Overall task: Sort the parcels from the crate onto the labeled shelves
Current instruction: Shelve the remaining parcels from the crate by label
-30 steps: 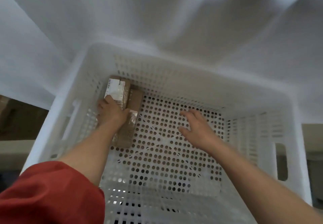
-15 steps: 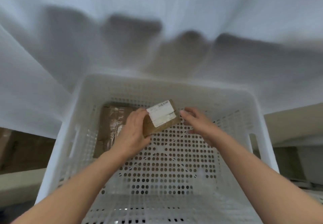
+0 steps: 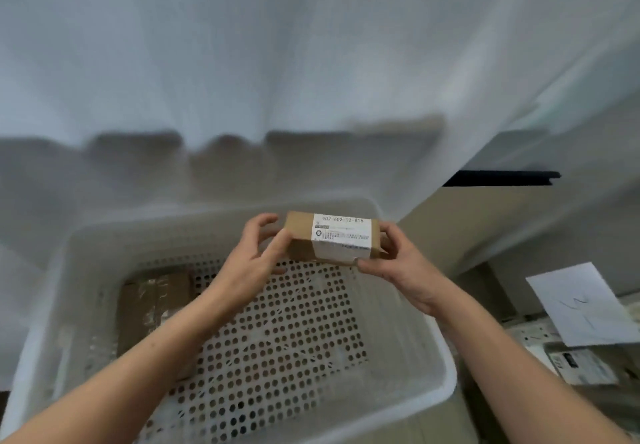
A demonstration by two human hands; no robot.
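Note:
A small brown cardboard parcel (image 3: pixel 301 236) with a white printed label is held up above the far edge of the white perforated crate (image 3: pixel 440 367). My left hand (image 3: pixel 252 260) grips its left end and my right hand (image 3: pixel 398 263) grips its right end, label facing me. A second brown taped parcel (image 3: pixel 152 308) lies flat on the crate's floor against the left wall.
A white translucent curtain (image 3: pixel 311 63) hangs behind the crate, with blurred brown shapes showing through it. To the right are a white sheet of paper (image 3: pixel 581 305), some labeled items (image 3: pixel 585 367) below it, and a black bar (image 3: pixel 502 178).
My left hand lifted the labeled parcel out of the crate's left corner and raised it. My right hand came over and took hold of its right end. The view tilted upward.

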